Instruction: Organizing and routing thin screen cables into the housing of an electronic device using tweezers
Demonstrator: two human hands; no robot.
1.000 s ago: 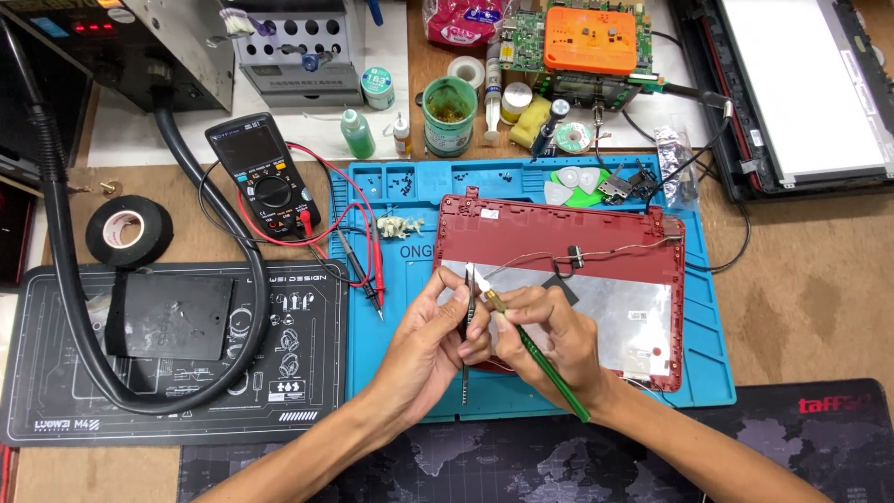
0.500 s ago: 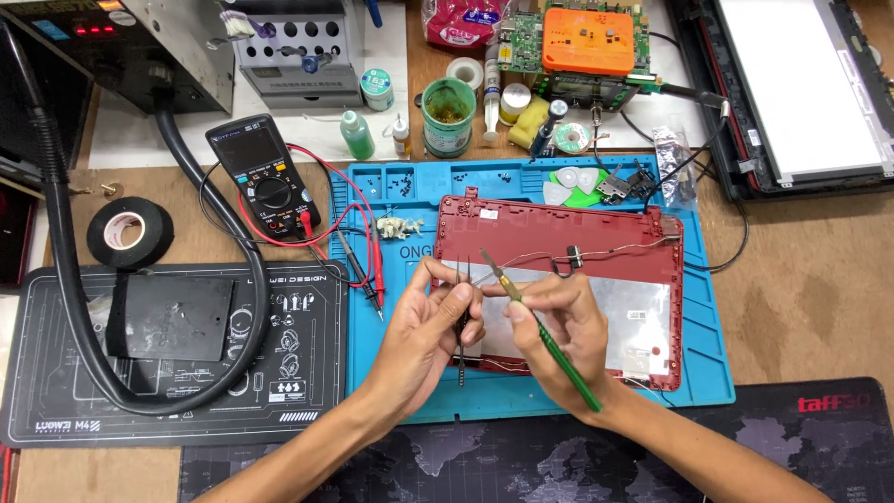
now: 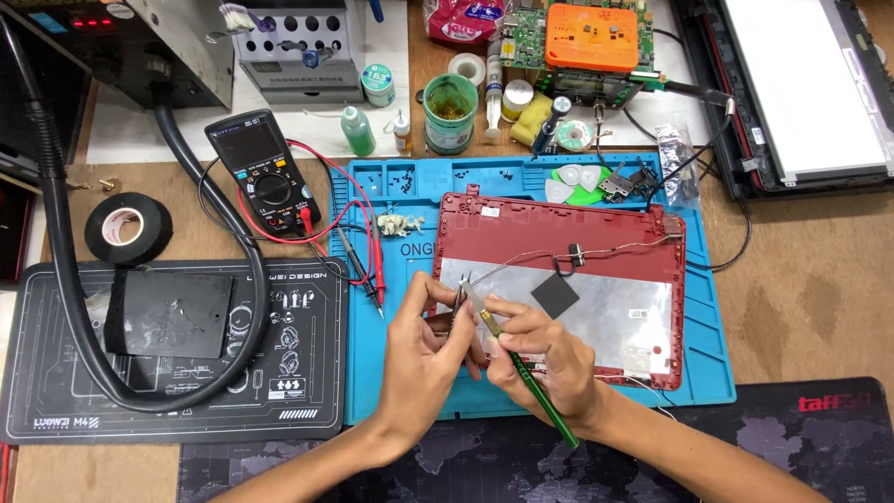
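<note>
Dark multimeter screen [image 3: 244, 146]; perhaps pink packet [image 3: 463, 19] above

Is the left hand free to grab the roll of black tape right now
Probably not: the left hand is pinching tweezers, so it isn't free. The black tape lies uncovered on the table.

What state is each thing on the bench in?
left hand: pinching tweezers
right hand: holding green-handled knife
red laptop cover: lying inside up on blue mat
multimeter: display blank, probes plugged in
black tape roll: lying flat
</note>
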